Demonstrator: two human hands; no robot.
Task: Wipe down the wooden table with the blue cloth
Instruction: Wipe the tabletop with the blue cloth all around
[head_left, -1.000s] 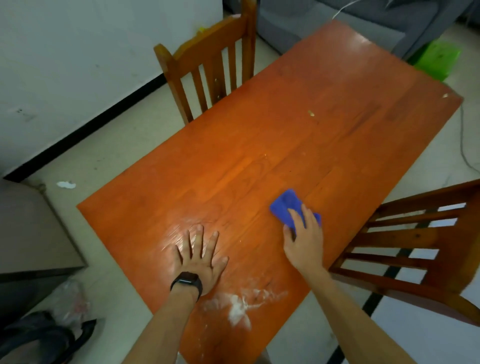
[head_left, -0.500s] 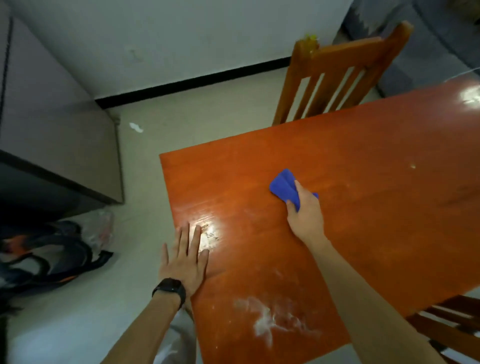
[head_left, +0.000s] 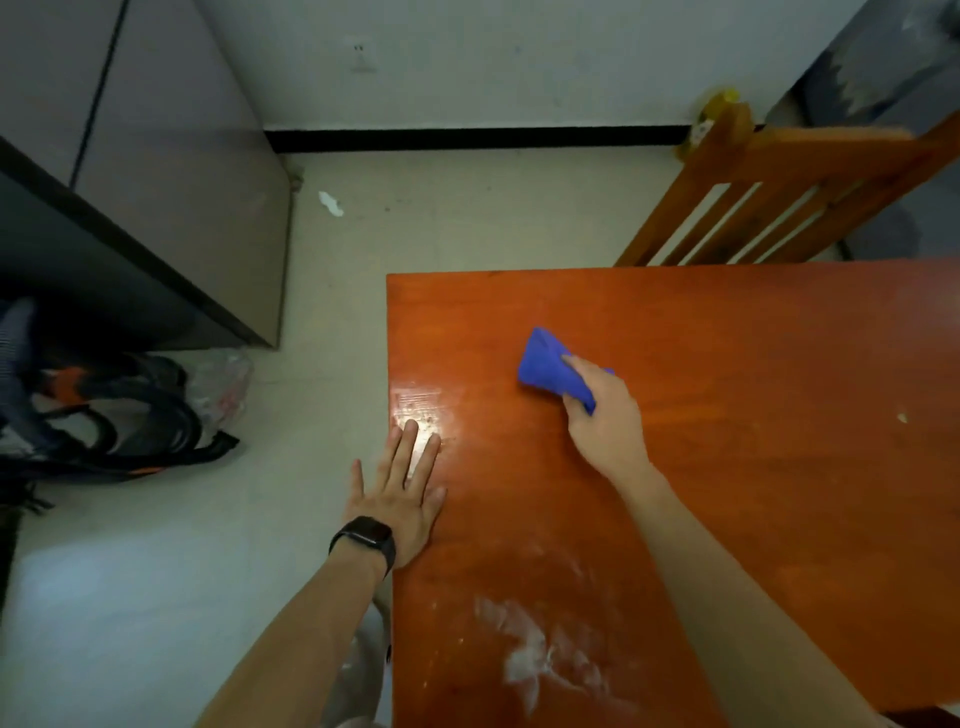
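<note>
Lower left of frame: dark strapped bags (head_left: 104, 415) on the floor, beside a grey cabinet (head_left: 171, 218)
Centre left: left hand (head_left: 400, 488), fingers straight and slightly spread, palm flat on the left edge of the desk (head_left: 753, 519), holding nothing; black wristband (head_left: 366, 540) at the wrist
Lower centre: white powdery smear (head_left: 540, 654) on the desk, not yet wiped
Centre: blue cloth (head_left: 548, 366), bunched, pressed to the desk toward its upper left corner
Just right of the cloth: right hand (head_left: 605, 421), fingers curled round it
Upper right: wooden chair (head_left: 769, 192) behind the desk
Far right: pale crumb (head_left: 903, 417) on the desk
Step, as judged: mid-wipe, much surface left to do
Next move, as judged: firm downward pressure and a drag of the cloth toward the smear, left hand bracing
</note>
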